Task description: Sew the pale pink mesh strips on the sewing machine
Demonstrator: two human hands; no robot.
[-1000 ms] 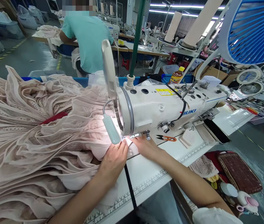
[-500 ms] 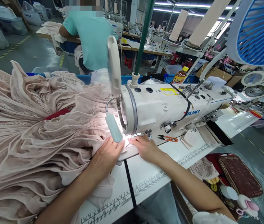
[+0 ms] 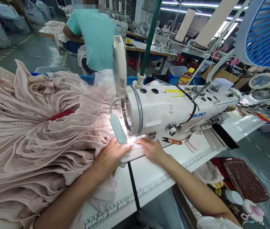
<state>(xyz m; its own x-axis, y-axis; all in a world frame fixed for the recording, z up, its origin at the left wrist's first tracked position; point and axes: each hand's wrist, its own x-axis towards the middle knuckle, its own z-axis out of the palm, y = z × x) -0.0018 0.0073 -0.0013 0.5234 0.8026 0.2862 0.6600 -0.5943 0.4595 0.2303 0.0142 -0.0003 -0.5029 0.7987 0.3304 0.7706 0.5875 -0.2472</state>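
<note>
My left hand (image 3: 111,157) is closed on pale pink fabric (image 3: 99,140) beside the needle area of a white sewing machine (image 3: 158,109). Its thumb reaches to the right, while the small lamp (image 3: 118,128) covers some of its fingertips. Just right of it, my right hand (image 3: 152,150) pinches the edge of the same fabric in front of the presser foot (image 3: 140,136). Under the lamp the cloth is brightly lit. A large heap of pale pink garments (image 3: 37,146) spreads over the left side, with a red tie (image 3: 61,114) across it.
Orange-handled thread snips (image 3: 172,141) and a stack of small cards (image 3: 193,142) lie right of my right hand. Ruler markings (image 3: 116,211) run along the table's front edge. A bottle (image 3: 185,77) stands behind the machine. A blue fan (image 3: 263,35) hangs upper right; a person in turquoise (image 3: 94,41) sits ahead.
My left thumb has shifted right, toward my right hand. My right fingers remain at the fabric by the presser foot. The whole view has moved slightly.
</note>
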